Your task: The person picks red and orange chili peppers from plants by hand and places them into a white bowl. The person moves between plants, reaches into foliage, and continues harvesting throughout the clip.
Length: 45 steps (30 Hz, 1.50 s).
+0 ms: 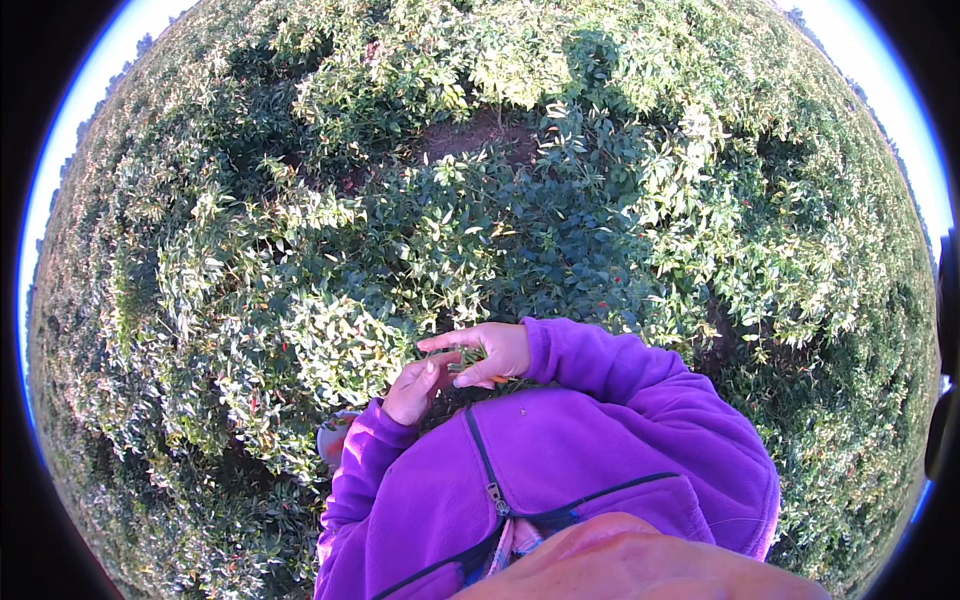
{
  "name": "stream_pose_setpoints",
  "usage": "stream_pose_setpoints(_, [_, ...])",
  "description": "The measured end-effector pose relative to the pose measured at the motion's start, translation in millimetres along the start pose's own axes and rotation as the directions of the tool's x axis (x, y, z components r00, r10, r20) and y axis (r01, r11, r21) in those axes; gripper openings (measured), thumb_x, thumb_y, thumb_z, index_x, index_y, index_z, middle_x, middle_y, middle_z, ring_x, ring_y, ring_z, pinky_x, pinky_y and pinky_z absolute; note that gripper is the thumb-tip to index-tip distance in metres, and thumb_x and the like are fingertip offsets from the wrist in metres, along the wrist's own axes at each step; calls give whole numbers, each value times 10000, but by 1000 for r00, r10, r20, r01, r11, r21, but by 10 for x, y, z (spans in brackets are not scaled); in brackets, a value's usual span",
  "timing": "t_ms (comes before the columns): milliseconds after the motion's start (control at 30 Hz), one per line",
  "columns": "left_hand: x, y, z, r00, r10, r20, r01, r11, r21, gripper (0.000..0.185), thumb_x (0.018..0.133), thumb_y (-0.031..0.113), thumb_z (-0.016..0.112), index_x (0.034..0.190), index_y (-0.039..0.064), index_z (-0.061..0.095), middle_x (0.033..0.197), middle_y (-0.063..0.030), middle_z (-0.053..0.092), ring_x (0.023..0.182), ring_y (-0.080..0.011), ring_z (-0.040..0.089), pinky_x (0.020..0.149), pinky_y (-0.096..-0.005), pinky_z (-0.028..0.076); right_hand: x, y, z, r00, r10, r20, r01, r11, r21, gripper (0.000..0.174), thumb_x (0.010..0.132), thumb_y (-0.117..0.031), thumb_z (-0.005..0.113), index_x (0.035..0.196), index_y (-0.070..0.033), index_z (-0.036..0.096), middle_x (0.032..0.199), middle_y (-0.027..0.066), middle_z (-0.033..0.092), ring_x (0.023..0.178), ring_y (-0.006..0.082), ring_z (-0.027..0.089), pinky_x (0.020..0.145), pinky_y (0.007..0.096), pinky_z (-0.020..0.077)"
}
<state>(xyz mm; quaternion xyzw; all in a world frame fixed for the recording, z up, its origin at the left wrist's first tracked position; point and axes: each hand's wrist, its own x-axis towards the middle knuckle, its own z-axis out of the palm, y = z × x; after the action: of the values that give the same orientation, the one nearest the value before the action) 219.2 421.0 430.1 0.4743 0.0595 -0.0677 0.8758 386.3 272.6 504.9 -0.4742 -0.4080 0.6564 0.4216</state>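
Note:
In front of my purple fleece, the two hands meet just above the pepper plants. My right hand holds a small bunch of chili peppers with green stems against its palm, its index finger stretched out to the left. A bit of orange shows under that thumb. My left hand is close by on the left, thumb up, its fingertips reaching towards the bunch. Whether those fingers pinch anything is too small to tell. Partly hidden by my left sleeve, a whitish container shows red inside or on it.
Dense chili pepper plants with scattered red fruits surround me on all sides. A patch of bare brown soil lies ahead between the plants. My shadow falls across the leaves. Distant trees line the horizon.

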Motion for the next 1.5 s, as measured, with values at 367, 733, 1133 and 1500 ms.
stream_pose_setpoints(367, [-1041,46,-319,754,395,-524,-346,918,194,113,854,54,646,946,-7,670,894,-55,674,809,-102,604,760,-242,477,1280,19,657,994,106,-15,-107,986,-130,706,837,-167,645,1431,-46,283,716,3,578,545,69,504,483,224,406])
stream_pose_setpoints(733, [-2296,-314,-1168,791,358,-497,163,659,734,147,830,107,589,956,29,591,878,-113,599,786,-257,601,731,-324,497,2462,-90,1524,900,313,305,-323,946,-17,623,890,-53,550,1448,-85,273,612,-44,495,518,37,431,461,194,342])
stream_pose_setpoints(1133, [-2910,-364,-1316,594,467,-655,-421,874,242,193,848,27,639,1038,-1,637,939,-95,648,846,-138,634,803,-270,511,3124,383,2100,845,362,393,-417,906,64,718,881,-115,557,1468,-45,150,684,-6,533,538,31,454,483,180,362])
stream_pose_setpoints(1500, [-2961,-1202,-1810,628,497,-599,212,632,746,117,810,67,610,911,17,641,814,-138,620,743,-293,616,667,-359,491,3097,633,1880,713,591,379,-613,787,-74,495,837,-126,661,1288,1,499,609,-15,521,530,39,455,462,203,341])
